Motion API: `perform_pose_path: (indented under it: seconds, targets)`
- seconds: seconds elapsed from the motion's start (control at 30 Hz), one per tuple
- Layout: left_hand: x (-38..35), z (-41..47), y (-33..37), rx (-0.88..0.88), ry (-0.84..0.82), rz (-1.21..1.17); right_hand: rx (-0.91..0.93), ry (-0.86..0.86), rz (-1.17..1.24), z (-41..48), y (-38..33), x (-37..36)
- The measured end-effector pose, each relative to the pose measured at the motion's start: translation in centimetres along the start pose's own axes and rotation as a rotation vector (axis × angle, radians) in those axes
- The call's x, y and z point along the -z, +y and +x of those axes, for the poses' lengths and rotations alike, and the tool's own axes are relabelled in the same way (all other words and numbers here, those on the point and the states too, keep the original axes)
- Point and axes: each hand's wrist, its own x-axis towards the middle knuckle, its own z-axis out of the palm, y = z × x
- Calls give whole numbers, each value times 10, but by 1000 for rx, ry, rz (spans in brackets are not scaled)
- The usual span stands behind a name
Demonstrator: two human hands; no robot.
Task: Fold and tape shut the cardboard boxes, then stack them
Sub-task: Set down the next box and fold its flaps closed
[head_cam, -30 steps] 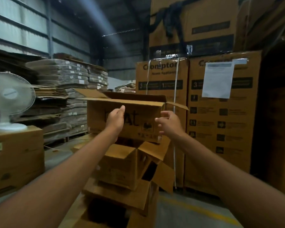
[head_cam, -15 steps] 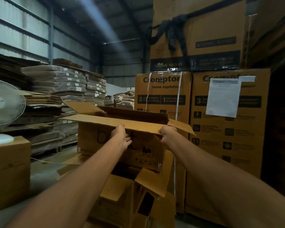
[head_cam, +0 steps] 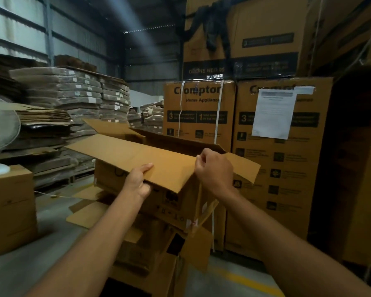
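Closest in, the left hand [head_cam: 137, 183] grips the front edge of the near flap [head_cam: 137, 155], thumb on top and fingers curled beneath. The right hand [head_cam: 214, 170] is curled tight around the same flap's right end, where it meets the side flap [head_cam: 244, 168]. The flap juts out almost level from the open cardboard box [head_cam: 169, 200], which sits just beyond both hands on a pile of open boxes [head_cam: 150, 254]. A fan [head_cam: 0, 129] stands at left. Behind are stacks of flattened cardboard [head_cam: 73, 93] and tall printed cartons [head_cam: 201, 108].
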Motion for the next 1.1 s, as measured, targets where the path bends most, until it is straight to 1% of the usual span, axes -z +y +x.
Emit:
perform_pose_path:
  seconds: [0.03,0.1,0.17,0.2,0.27,0.33,0.47,0.5,0.57,0.63,0.7,0.77,0.83,0.9,1.0,1.1]
  targets:
    - [-4,-10,-1,-20,-13,1,49,-75,-66,4,8,7]
    - [-17,-29,-2,-59,-40,16,97,-328,-224,11,24,23]
    - [-35,-44,-8,-81,-71,36,67,-521,-276,14,36,42]
    - [-43,-50,-13,-90,-83,43,45,-580,-274,15,42,52]
    - [-64,-61,-27,-108,-128,68,8,-644,-268,19,62,74]
    - [-86,-68,-46,-99,-196,95,-68,-701,-229,15,87,99]
    - [-130,-85,-88,-34,-304,196,-252,-900,69,-22,153,155]
    - [-141,-91,-100,-17,-338,223,-287,-909,140,-37,167,169]
    - [-155,-105,-126,21,-390,266,-337,-844,209,-68,186,190]
    - [-158,-116,-154,63,-415,284,-339,-764,164,-101,200,201]
    - [-150,-127,-184,107,-437,292,-364,-745,43,-135,213,208]
    - [-133,-143,-215,172,-441,296,-380,-753,-138,-174,222,209]
    - [-111,-169,-245,206,-423,319,-386,-743,-337,-221,227,207]
    - [-86,-202,-274,231,-393,341,-377,-725,-478,-273,227,207]
    - [-45,-255,-315,329,-352,304,-329,-719,-571,-355,218,219]
    - [-6,-311,-342,365,-319,317,-311,-715,-600,-430,202,236]
